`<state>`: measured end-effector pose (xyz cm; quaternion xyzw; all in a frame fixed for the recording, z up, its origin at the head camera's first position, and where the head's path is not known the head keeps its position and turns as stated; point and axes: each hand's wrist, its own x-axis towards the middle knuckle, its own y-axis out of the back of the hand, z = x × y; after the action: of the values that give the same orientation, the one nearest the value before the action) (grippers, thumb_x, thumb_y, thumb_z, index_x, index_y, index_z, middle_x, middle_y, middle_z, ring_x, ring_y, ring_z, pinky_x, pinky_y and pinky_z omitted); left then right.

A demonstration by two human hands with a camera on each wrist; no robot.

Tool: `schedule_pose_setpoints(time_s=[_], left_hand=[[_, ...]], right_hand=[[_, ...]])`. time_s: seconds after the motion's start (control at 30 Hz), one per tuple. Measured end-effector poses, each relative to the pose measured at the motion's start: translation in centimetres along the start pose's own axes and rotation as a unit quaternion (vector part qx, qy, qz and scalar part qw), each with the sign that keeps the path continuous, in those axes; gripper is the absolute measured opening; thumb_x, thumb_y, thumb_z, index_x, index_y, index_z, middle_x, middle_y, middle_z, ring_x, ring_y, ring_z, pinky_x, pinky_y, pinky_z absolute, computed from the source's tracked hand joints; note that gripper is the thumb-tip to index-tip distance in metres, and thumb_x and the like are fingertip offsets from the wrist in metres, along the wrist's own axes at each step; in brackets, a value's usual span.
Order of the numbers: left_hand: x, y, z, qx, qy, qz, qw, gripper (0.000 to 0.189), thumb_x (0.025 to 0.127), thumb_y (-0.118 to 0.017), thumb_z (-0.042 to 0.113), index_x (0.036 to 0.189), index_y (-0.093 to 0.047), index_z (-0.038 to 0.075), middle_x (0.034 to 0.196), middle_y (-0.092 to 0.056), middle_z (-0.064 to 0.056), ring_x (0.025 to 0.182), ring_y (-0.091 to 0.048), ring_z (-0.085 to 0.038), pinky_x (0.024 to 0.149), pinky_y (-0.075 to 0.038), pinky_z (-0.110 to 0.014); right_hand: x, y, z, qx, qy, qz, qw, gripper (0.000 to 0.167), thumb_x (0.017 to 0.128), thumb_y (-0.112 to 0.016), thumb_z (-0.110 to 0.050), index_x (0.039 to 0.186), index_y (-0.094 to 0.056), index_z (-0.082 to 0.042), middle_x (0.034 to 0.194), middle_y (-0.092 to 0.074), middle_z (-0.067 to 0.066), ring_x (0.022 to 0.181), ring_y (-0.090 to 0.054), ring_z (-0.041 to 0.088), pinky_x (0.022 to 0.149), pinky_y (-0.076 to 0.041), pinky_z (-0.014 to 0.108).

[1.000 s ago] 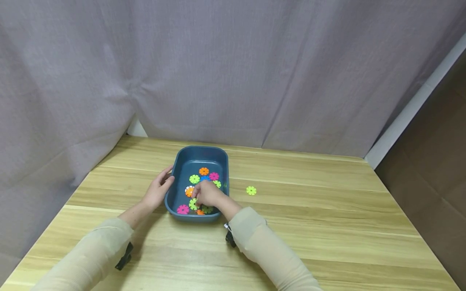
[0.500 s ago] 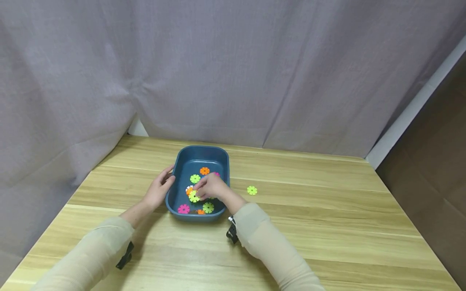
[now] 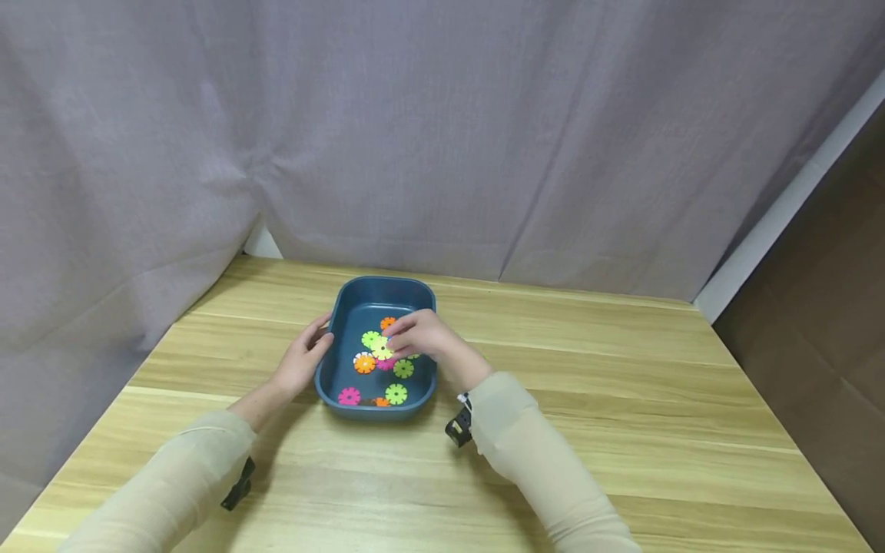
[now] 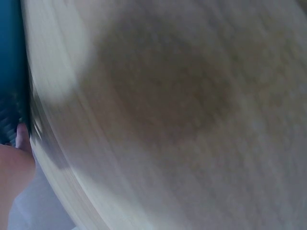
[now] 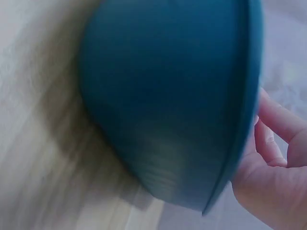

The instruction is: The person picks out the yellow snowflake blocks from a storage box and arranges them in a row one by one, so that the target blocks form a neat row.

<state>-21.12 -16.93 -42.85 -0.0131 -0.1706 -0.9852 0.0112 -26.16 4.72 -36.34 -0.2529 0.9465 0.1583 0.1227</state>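
In the head view a dark blue tray [image 3: 376, 413] holds several flat, notched plastic discs. My right hand [image 3: 422, 336] is above the tray, pinching a yellow-green notched disc [image 3: 382, 349] between thumb and fingertips. Beneath it lie an orange disc [image 3: 364, 363], a pink disc [image 3: 349, 396] and green discs. My left hand [image 3: 302, 359] rests against the tray's left side, fingers extended along it. The right wrist view has the tray's outer wall [image 5: 168, 96] in front of part of the right hand [image 5: 273, 167]; the disc is hidden there.
The tray stands on a wooden table [image 3: 622, 399] towards its back left. A grey curtain [image 3: 442, 138] hangs behind the table, and a brown panel [image 3: 816, 322] is at the right.
My right hand has lifted the yellow-green disc from the tray's near part and moved away and rightward. The loose green disc on the table is now hidden by my right arm. The left hand stays put.
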Motion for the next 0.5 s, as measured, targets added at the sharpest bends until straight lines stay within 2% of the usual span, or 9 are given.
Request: schedule_pose_setpoints(time_s=[0.1,0.23,0.33,0.5], left_hand=[[0.0,-0.1,0.1,0.0,-0.001,-0.001,1.0,0.05,0.1,-0.039,0.018,0.147,-0.027,0.005,0.135,-0.045,-0.029,0.123,-0.045,-0.038,0.106,-0.037,-0.049],[0.0,-0.2,0.1,-0.004,-0.002,-0.004,1.0,0.05,0.101,-0.039,0.02,0.147,-0.026,0.005,0.137,-0.044,-0.029,0.124,-0.044,-0.038,0.107,-0.036,-0.049],[0.0,-0.2,0.1,-0.007,-0.003,-0.007,1.0,0.051,0.101,-0.039,0.02,0.147,-0.025,0.005,0.138,-0.042,-0.029,0.126,-0.042,-0.039,0.108,-0.034,-0.049],[0.0,-0.2,0.2,-0.001,0.0,-0.006,1.0,0.051,0.101,-0.038,0.02,0.147,-0.025,0.005,0.138,-0.043,-0.029,0.126,-0.043,-0.038,0.108,-0.035,-0.049]], right_hand=[[-0.4,1.0,-0.1,0.015,0.001,-0.004,0.9999,0.028,0.083,-0.063,0.007,0.11,-0.062,0.012,0.085,-0.064,0.009,0.061,-0.062,0.009,0.078,-0.057,0.034],[-0.9,2.7,0.2,0.022,-0.006,-0.003,0.9997,0.029,0.084,-0.061,0.006,0.113,-0.06,0.012,0.088,-0.064,0.007,0.065,-0.062,0.009,0.076,-0.057,0.03],[-1.3,4.2,0.6,0.027,-0.011,-0.002,0.9996,0.03,0.085,-0.06,0.006,0.114,-0.058,0.013,0.085,-0.063,0.004,0.067,-0.063,0.008,0.074,-0.057,0.028],[-2.5,6.8,1.5,0.046,-0.008,-0.01,0.9989,0.034,0.087,-0.055,0.008,0.12,-0.05,0.018,0.08,-0.06,0.0,0.068,-0.062,0.007,0.081,-0.056,0.031]])
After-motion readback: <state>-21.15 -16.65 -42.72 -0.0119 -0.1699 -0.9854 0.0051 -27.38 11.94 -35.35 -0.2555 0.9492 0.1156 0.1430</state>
